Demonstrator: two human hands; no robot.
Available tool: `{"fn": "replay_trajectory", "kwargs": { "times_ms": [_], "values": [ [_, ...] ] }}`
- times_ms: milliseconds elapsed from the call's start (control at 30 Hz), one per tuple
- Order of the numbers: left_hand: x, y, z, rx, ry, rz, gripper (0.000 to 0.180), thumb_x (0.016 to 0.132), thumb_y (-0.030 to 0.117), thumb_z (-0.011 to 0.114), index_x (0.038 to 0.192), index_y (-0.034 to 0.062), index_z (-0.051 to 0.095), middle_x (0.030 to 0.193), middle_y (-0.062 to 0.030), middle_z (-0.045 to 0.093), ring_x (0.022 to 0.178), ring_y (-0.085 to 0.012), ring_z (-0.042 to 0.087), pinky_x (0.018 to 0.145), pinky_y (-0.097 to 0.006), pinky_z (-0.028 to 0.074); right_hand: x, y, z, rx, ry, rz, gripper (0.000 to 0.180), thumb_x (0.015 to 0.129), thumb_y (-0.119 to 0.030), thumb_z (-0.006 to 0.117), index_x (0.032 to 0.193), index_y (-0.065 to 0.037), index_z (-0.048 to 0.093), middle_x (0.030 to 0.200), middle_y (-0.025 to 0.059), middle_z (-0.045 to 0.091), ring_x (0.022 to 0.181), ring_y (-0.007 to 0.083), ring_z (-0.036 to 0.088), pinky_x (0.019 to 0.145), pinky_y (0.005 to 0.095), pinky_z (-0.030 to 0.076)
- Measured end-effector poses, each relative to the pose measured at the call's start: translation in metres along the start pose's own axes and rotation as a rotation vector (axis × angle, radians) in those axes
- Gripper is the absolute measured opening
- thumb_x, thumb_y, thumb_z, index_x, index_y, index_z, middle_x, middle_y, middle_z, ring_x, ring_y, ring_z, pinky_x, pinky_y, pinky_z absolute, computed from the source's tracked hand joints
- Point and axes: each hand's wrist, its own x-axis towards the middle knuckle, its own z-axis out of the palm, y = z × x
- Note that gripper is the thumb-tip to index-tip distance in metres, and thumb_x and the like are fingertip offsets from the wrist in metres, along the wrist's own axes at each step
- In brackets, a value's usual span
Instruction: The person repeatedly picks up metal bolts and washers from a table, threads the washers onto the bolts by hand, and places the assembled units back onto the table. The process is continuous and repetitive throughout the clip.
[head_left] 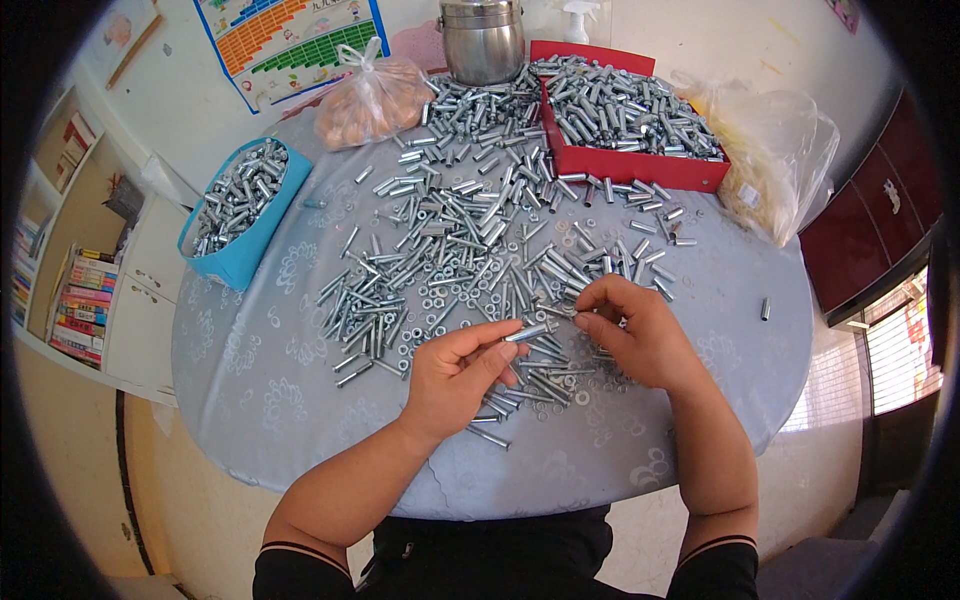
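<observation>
My left hand [450,380] pinches a shiny metal sleeve anchor [528,333] between thumb and fingers, its length pointing right. My right hand [640,335] is closed in a pinch just beyond the anchor's right end; what its fingertips hold is too small to tell. Below and beyond both hands spreads a loose heap of bolts [372,325], with nuts [440,298] and washers [582,398] among them. Metal sleeves [490,232] lie scattered farther back.
A blue bin [232,268] of metal parts stands at the left edge of the round table [285,415]. At the back are a red box [640,170] full of sleeves, a steel pot [482,45], a tied bag [365,105] and a clear plastic bag [785,160].
</observation>
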Motion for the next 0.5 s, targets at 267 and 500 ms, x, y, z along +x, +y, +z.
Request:
{"fn": "replay_trajectory", "kwargs": {
  "times_ms": [267, 500],
  "values": [
    [0.0, -0.002, -0.001, -0.002, 0.007, -0.011, 0.027, 0.093, 0.004, 0.058, 0.118, -0.0025, 0.062, 0.098, -0.0123, 0.071, 0.07, -0.0097, 0.064, 0.064, -0.021, 0.053, 0.001, 0.012, 0.02, 0.425, 0.008, 0.05, 0.014, 0.082, -0.001, 0.071, 0.094, 0.0, 0.063, 0.085, 0.0018, 0.066, 0.077, 0.0067, 0.061, 0.069, 0.0221, 0.05],
    [0.001, -0.003, -0.001, 0.004, 0.01, -0.012, 0.027, 0.093, 0.003, 0.058, 0.118, -0.0028, 0.062, 0.098, -0.0125, 0.071, 0.07, -0.0099, 0.064, 0.064, -0.02, 0.053, 0.003, 0.015, 0.021, 0.585, 0.004, 0.027, 0.018, 0.082, 0.003, 0.07, 0.098, 0.0, 0.063, 0.091, 0.0033, 0.066, 0.085, 0.0091, 0.063, 0.076, 0.0233, 0.051]
  ]
}}
